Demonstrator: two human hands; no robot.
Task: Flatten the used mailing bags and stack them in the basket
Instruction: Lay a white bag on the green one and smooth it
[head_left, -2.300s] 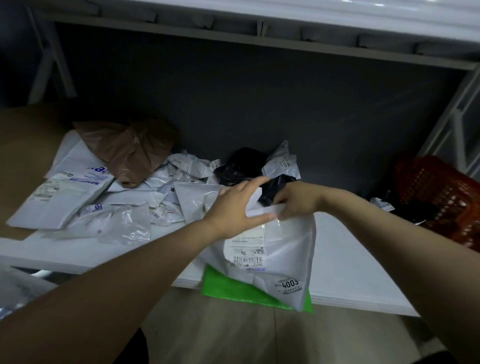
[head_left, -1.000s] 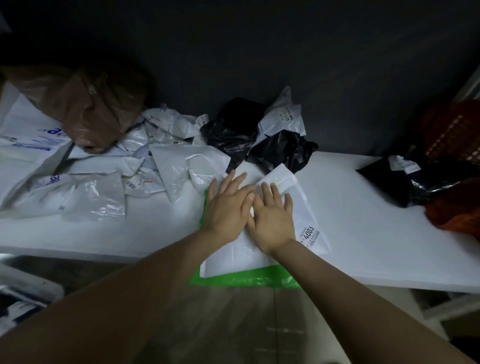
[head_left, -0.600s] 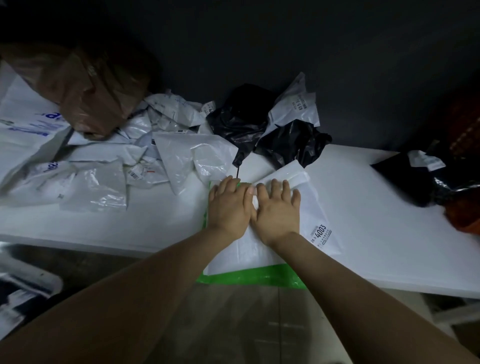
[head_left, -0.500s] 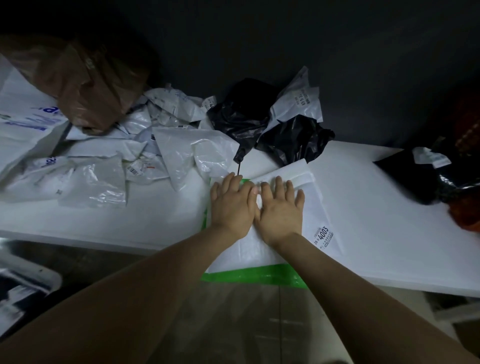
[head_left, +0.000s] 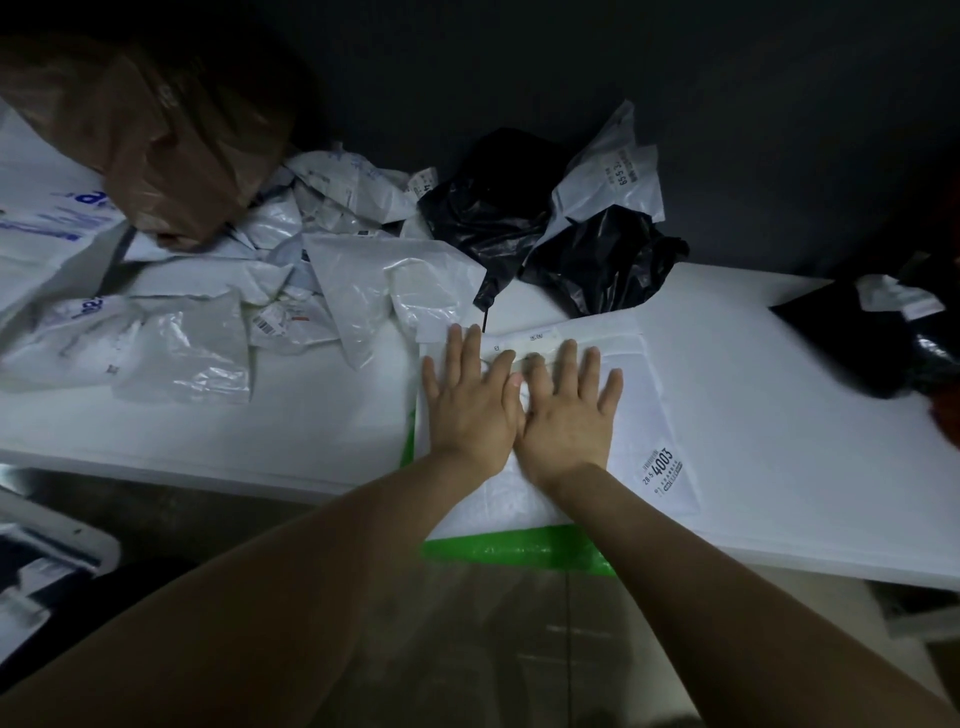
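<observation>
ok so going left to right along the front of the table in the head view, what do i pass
crumpled translucent bag → left hand → right hand → 4003 label → black bag at the far right

I no longer hold the white mailing bag (head_left: 649, 415) lifted by its top edge: it now lies flat on the table (head_left: 779, 415), over the green bag (head_left: 519, 545). My left hand (head_left: 470, 410) and right hand (head_left: 569, 415) have changed from pinching to pressing palm-down, side by side. Both have slid toward the bag's far edge, fingers spread wider.
</observation>
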